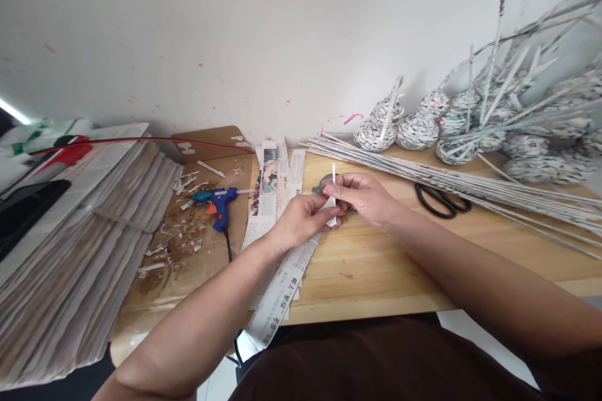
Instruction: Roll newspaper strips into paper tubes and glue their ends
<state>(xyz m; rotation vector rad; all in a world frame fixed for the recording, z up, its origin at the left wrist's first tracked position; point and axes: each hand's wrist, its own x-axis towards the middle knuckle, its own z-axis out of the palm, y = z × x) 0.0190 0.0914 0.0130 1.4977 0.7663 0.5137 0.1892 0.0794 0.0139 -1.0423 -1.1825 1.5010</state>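
Over the middle of the wooden table, my left hand (301,219) and my right hand (364,197) meet at one end of a newspaper strip (282,291). That end is rolled into a thin white tube whose tip points up between my hands. My right thumb and fingers pinch the rolled part. Just below, my left thumb and fingers grip the strip, and its flat printed tail slants down to the left past the table's front edge. A grey object (322,185) lies behind my hands, mostly hidden.
More newspaper strips (268,185) lie left of my hands. A blue glue gun (221,207) rests among paper scraps beside a tall newspaper stack (108,232). Rolled paper sticks (423,172) and black-handled scissors (439,200) are at right. Woven paper figures (379,119) line the wall.
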